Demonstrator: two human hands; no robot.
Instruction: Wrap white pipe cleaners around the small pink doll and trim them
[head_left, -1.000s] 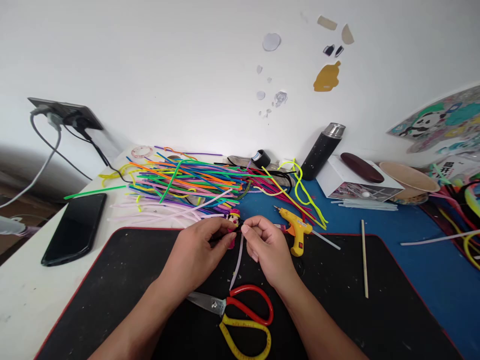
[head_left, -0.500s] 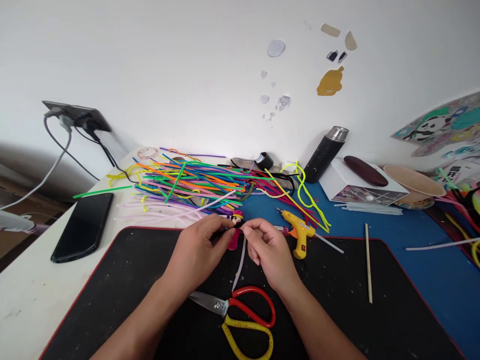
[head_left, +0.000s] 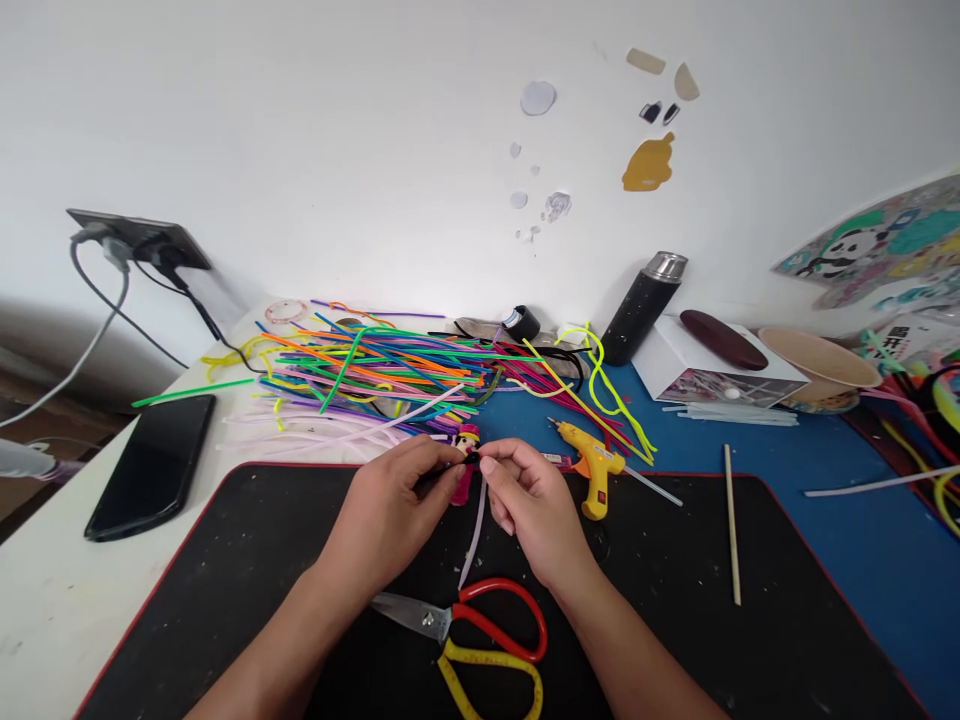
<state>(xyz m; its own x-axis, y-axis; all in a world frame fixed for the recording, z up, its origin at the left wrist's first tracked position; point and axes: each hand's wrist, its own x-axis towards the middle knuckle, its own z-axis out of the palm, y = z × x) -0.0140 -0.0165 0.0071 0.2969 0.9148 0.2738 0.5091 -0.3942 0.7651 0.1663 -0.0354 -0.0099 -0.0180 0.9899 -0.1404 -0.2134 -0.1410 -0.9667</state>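
Over the dark mat, my left hand (head_left: 396,498) is closed in a pinch on a short black pipe cleaner (head_left: 435,471). My right hand (head_left: 531,500) meets it, thumb and forefinger pinched at the black piece's other end; the exact grip is hidden by the fingers. Just behind the fingertips lies a small pipe-cleaner doll (head_left: 466,440) with a pink and yellow hat and a magenta body, partly covered by my hands. A pale lilac pipe cleaner (head_left: 474,540) stretches below my right fingers. Nearer me lie scissors (head_left: 442,622) with one red and one yellow handle.
Many coloured pipe cleaners (head_left: 375,365) are heaped at the back. To the right are a yellow glue gun (head_left: 598,465), a wooden stick (head_left: 732,525), a black thermos (head_left: 645,310) and a white box (head_left: 675,370). A phone (head_left: 154,468) lies at left.
The view has shifted slightly, so most things sit a little further left. Both hands keep their pinches close together, with only small finger movement.
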